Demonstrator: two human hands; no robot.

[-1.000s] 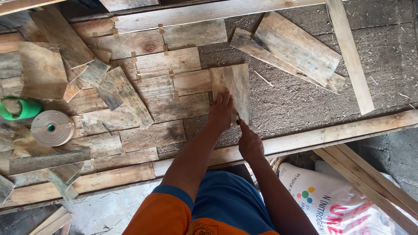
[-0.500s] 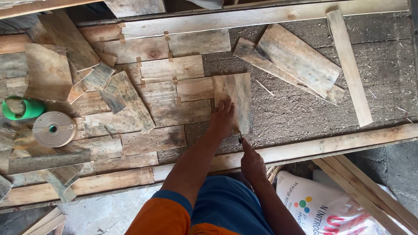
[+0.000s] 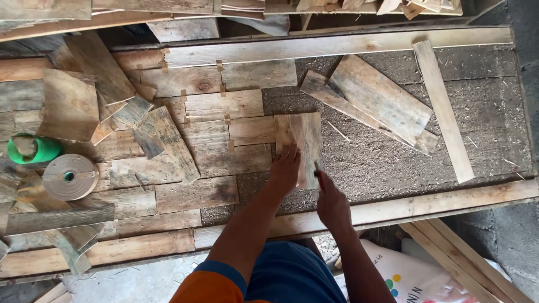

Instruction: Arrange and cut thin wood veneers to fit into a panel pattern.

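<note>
A short weathered board [image 3: 306,132] lies upright across the edge of the laid wooden pieces [image 3: 224,134] on a rough grey surface [image 3: 393,168]. My left hand [image 3: 285,168] presses flat on the board's lower left part and holds it down. My right hand [image 3: 332,203] is closed around a small thin tool [image 3: 317,168], whose tip touches the board's lower right edge.
Two longer boards [image 3: 376,104] lie crossed to the right, with a narrow slat [image 3: 443,112] beyond them. A tape roll [image 3: 70,177] and a green object [image 3: 33,148] sit at the left among loose scraps. Long wooden rails [image 3: 426,199] frame the work area. A printed sack [image 3: 410,275] lies below.
My right hand has moved up from the front rail to the board's lower right edge. My left hand stays pressed on the board.
</note>
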